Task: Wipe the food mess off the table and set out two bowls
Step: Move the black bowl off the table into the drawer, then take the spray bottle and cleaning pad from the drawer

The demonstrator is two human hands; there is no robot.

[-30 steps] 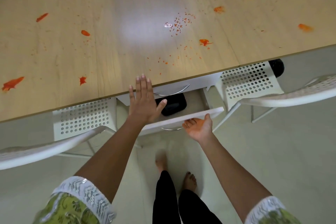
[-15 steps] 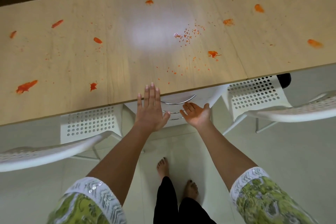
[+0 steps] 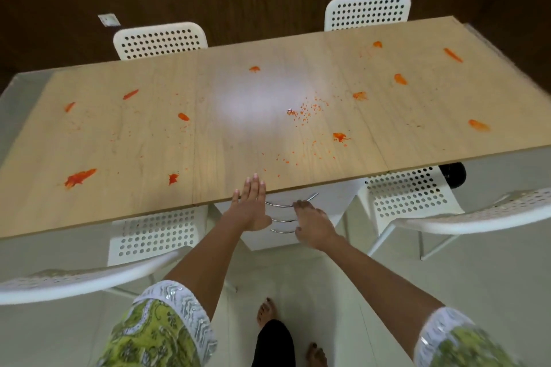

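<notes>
Left hand flat, fingertips on the table edge; right hand relaxed, empty — orange mess beyond both.

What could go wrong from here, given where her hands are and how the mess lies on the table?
The left hand rests flat on the table edge, close to red crumbs; it could smear them or knock them to the floor. The right hand is at the drawer handles under the table; fingers might get pinched there. No cloth is visible, so the red smears may dry on.

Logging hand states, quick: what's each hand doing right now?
Left hand: open, fingers flat on the table edge.
Right hand: open, holding nothing, at the drawer handles.
</notes>
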